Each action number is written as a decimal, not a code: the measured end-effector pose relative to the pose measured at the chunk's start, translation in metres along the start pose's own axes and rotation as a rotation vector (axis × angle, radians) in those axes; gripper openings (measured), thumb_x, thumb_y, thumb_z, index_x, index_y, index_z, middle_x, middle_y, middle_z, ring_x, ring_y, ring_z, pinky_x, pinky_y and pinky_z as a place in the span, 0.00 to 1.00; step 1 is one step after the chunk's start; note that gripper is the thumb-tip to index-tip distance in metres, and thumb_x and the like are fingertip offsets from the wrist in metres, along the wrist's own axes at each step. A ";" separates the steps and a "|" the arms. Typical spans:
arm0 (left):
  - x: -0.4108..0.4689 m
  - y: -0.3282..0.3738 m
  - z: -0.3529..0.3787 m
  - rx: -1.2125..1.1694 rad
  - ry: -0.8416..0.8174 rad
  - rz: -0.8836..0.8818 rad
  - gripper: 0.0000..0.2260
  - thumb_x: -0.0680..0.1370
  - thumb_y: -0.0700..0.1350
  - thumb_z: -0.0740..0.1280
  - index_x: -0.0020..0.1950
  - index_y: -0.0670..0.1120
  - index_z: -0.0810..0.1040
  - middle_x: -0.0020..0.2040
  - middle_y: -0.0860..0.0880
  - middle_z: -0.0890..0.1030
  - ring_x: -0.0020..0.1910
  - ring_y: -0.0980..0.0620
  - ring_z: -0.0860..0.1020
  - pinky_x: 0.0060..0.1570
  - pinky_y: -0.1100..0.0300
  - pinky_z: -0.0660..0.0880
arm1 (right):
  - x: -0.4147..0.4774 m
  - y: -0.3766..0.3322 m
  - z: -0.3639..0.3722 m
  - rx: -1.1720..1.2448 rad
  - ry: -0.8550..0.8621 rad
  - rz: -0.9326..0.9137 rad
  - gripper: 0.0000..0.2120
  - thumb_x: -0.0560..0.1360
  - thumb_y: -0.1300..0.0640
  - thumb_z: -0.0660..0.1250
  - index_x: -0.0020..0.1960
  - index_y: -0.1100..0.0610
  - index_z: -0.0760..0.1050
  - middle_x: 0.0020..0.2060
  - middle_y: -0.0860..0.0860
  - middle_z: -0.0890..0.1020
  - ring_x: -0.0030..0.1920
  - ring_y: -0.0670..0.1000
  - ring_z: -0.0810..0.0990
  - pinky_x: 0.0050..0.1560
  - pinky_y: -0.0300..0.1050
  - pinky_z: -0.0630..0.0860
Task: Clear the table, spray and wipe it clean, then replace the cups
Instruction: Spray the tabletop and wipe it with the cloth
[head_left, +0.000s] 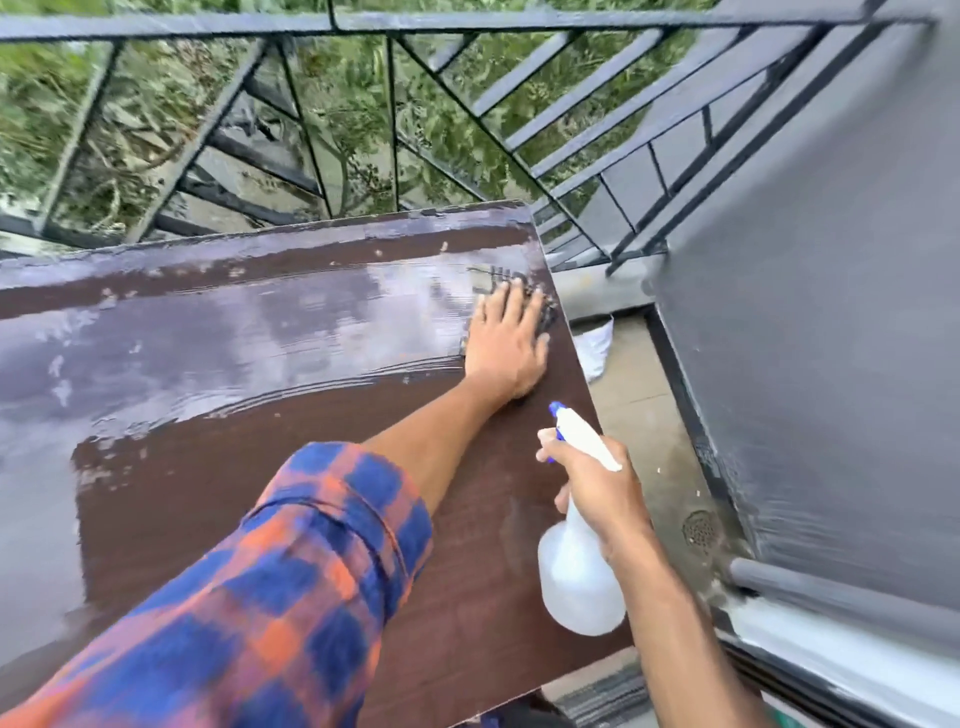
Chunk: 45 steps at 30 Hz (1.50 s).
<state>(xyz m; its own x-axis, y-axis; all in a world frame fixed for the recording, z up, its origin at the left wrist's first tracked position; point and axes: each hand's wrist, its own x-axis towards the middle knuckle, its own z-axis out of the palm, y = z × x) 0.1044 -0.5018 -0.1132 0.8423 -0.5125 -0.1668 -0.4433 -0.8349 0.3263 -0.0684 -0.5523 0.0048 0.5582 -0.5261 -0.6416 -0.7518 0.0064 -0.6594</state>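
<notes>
The left hand is lying flat with fingers spread, pressing a dark cloth onto the wet brown worktop at its far right corner, beside the railing. The cloth is probably soft and soaked, best held under the palm. The right hand is clamped around the neck of the white spray bottle (light, likely slick), nearer than the cloth. No cups are showing. The worktop's right edge is dropping off close by; open room is lying leftward.
</notes>
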 end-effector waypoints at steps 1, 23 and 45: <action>0.003 0.009 0.003 0.023 -0.021 0.045 0.29 0.83 0.58 0.52 0.82 0.49 0.55 0.82 0.43 0.55 0.81 0.42 0.52 0.78 0.43 0.50 | 0.001 0.001 -0.003 0.006 0.014 0.006 0.05 0.73 0.54 0.74 0.39 0.54 0.83 0.29 0.50 0.74 0.26 0.51 0.69 0.21 0.33 0.67; -0.149 -0.112 -0.009 -0.113 0.260 -0.113 0.25 0.80 0.56 0.61 0.76 0.50 0.70 0.77 0.43 0.68 0.76 0.42 0.66 0.76 0.45 0.60 | -0.021 -0.014 0.082 -0.187 -0.211 -0.145 0.12 0.72 0.51 0.73 0.40 0.60 0.83 0.33 0.49 0.81 0.22 0.52 0.73 0.28 0.39 0.71; -0.258 -0.120 0.011 -0.126 0.557 -1.116 0.28 0.80 0.56 0.59 0.78 0.46 0.64 0.78 0.41 0.65 0.78 0.41 0.61 0.75 0.41 0.56 | -0.041 0.014 0.045 -0.264 -0.398 -0.182 0.09 0.74 0.57 0.71 0.45 0.64 0.81 0.39 0.54 0.76 0.28 0.54 0.68 0.24 0.34 0.68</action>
<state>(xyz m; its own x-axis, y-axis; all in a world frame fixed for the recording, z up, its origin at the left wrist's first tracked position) -0.0631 -0.2713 -0.1197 0.7675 0.6410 -0.0039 0.6009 -0.7174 0.3524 -0.0859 -0.4920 0.0048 0.7399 -0.1336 -0.6593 -0.6646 -0.2976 -0.6854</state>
